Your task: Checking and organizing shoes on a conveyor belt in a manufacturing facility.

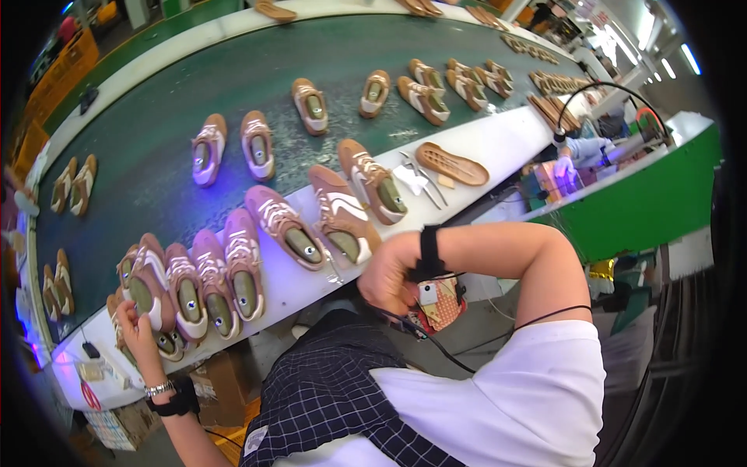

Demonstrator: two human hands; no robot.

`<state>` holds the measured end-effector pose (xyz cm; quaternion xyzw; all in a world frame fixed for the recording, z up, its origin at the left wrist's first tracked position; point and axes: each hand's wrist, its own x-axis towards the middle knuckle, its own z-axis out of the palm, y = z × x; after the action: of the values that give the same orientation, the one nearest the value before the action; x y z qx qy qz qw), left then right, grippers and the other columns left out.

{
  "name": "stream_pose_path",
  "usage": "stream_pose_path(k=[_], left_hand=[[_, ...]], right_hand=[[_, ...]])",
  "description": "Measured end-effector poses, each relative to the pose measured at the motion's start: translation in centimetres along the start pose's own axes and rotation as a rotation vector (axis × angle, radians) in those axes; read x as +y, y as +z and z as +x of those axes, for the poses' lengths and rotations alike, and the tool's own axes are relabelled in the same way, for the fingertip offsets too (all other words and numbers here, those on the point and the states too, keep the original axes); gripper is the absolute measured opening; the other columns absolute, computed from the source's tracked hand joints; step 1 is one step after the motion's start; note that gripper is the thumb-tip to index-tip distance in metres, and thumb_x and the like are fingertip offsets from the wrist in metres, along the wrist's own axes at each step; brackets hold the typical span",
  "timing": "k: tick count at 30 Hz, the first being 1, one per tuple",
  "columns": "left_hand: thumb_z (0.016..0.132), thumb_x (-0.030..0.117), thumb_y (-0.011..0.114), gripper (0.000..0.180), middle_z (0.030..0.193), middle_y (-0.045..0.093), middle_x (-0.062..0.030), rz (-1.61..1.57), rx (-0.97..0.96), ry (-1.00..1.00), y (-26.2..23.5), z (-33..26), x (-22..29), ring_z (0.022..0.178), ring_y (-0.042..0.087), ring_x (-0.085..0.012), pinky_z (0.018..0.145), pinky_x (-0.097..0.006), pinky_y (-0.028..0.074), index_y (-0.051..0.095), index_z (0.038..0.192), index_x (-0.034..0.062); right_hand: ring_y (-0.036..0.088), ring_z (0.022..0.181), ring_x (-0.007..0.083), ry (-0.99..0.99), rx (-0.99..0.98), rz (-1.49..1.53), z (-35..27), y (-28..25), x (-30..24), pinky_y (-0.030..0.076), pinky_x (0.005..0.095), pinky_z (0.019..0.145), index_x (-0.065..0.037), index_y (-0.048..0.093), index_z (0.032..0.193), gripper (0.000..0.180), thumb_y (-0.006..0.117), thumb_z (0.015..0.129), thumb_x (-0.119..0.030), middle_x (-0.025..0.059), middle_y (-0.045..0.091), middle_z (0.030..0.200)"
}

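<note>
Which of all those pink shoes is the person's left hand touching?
The left hand touches the shoe at the far left end of the packed row on the white ledge; the other shoes lie untouched.

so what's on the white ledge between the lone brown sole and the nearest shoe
In the head view, metal tools and a white scrap lie between the brown sole and the nearest shoe.

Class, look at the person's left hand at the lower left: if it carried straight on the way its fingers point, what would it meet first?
The left hand points up toward the belt, fingers already at the pink-and-brown shoe at the near end of the row. It would likely press into that shoe first, though depth is unclear.
</note>
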<state>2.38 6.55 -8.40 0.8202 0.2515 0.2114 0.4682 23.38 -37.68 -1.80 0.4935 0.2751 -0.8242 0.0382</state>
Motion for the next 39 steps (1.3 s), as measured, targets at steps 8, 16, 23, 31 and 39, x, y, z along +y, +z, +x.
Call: stream_pose_path(k=[8,16,23,31,39], left_hand=[[0.080,0.004,0.050,0.034,0.109,0.048,-0.0089,0.296,0.050,0.089,1.1,0.7,-0.1,0.098,0.045,-0.0195,0.091,-0.031,0.036,0.048,0.114,0.0006],[0.074,0.003,0.054,0.028,0.096,0.055,-0.0062,-0.230,-0.510,0.063,8.0,-2.3,17.8,0.093,0.052,-0.0167,0.087,-0.029,0.040,0.054,0.102,-0.0009],[0.077,0.010,0.066,0.010,0.078,0.065,-0.0106,-0.156,-1.421,0.350,14.9,-6.1,26.7,0.071,0.061,-0.0230,0.065,-0.032,0.046,0.065,0.081,0.0007],[0.091,0.014,0.057,0.035,0.122,0.058,-0.0136,-0.581,-2.078,0.353,22.4,-12.4,29.4,0.113,0.053,-0.0234,0.096,-0.031,0.041,0.057,0.123,0.0021],[0.091,0.018,0.060,0.031,0.128,0.052,-0.0109,-0.677,-2.627,0.268,26.0,-15.8,30.3,0.117,0.046,-0.0225,0.100,-0.034,0.034,0.061,0.119,0.0040]], right_hand=[[0.064,0.079,0.0220,-0.197,0.268,0.371,-3.1,3.7,2.9,0.055,0.0326,0.055,-0.004,0.066,0.099,0.033,0.069,0.072,-0.023,0.0085,0.065,0.090],[0.061,0.081,0.0187,-0.216,0.709,0.121,-11.4,0.4,-1.9,0.055,0.0319,0.057,-0.003,0.057,0.119,0.049,0.067,0.079,-0.030,0.0105,0.060,0.098],[0.060,0.079,0.0186,-0.268,1.133,0.017,-16.7,-1.4,-3.8,0.053,0.0316,0.064,-0.002,0.061,0.111,0.043,0.066,0.080,-0.031,0.0088,0.063,0.090],[0.060,0.102,0.0304,-0.152,1.219,-0.195,-26.4,-2.5,-6.9,0.053,0.0396,0.083,-0.001,0.054,0.122,0.067,0.070,0.076,-0.046,0.0202,0.054,0.125],[0.060,0.103,0.0343,-0.236,1.439,-0.435,-36.4,1.6,-12.0,0.052,0.0398,0.086,0.005,0.045,0.130,0.066,0.068,0.080,-0.032,0.0284,0.044,0.134]])
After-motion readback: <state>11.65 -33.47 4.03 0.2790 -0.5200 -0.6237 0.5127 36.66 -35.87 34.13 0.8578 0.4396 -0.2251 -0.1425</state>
